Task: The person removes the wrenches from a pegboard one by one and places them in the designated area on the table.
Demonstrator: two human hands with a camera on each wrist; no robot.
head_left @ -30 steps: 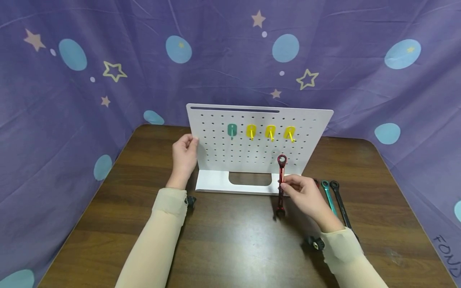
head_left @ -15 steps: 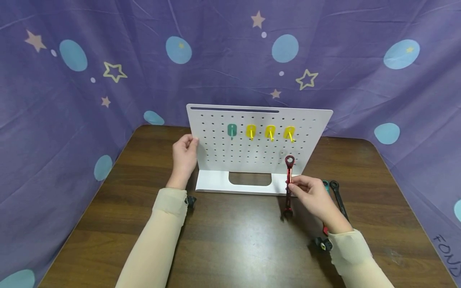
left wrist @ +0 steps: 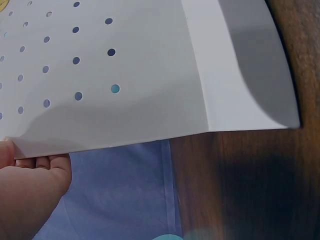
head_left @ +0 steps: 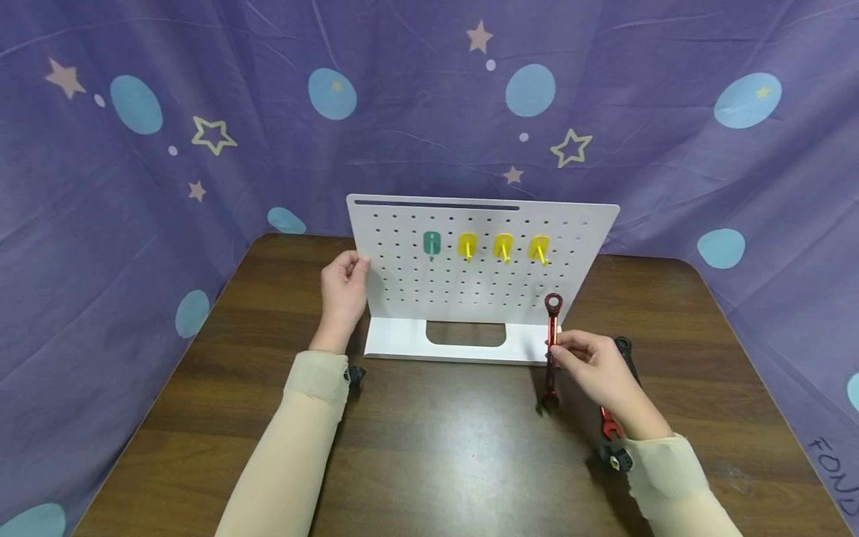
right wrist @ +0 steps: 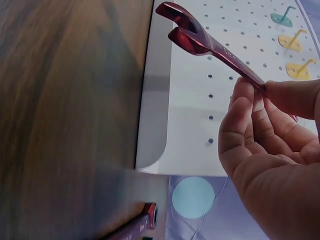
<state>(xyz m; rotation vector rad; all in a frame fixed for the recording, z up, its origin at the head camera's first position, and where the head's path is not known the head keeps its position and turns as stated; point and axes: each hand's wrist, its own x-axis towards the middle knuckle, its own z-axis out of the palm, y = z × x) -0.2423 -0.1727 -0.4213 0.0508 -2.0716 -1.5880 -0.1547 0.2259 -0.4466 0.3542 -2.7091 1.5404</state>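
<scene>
A white pegboard (head_left: 403, 283) stands upright on its own base near the back of the table. My left hand (head_left: 345, 289) grips its left edge, the thumb on the front face and the fingers behind, as the left wrist view shows of the hand (left wrist: 35, 185). Between thumb and fingers, my right hand (head_left: 597, 369) pinches a red combination wrench (head_left: 552, 328) by its shaft, ring end up and open end down. The wrench overlaps the board's lower right corner in the head view. In the right wrist view its open jaw (right wrist: 187, 32) shows beyond the fingertips.
One green hook (head_left: 432, 243) and several yellow hooks (head_left: 502, 246) sit in a row on the board. Another red wrench (head_left: 609, 425) and a black wrench (head_left: 625, 350) lie on the wooden table (head_left: 443, 447) at the right, partly hidden by my right hand.
My right hand has moved to the right with the red wrench, covering the green wrench that lay on the table. The left hand stays at the board's edge.
</scene>
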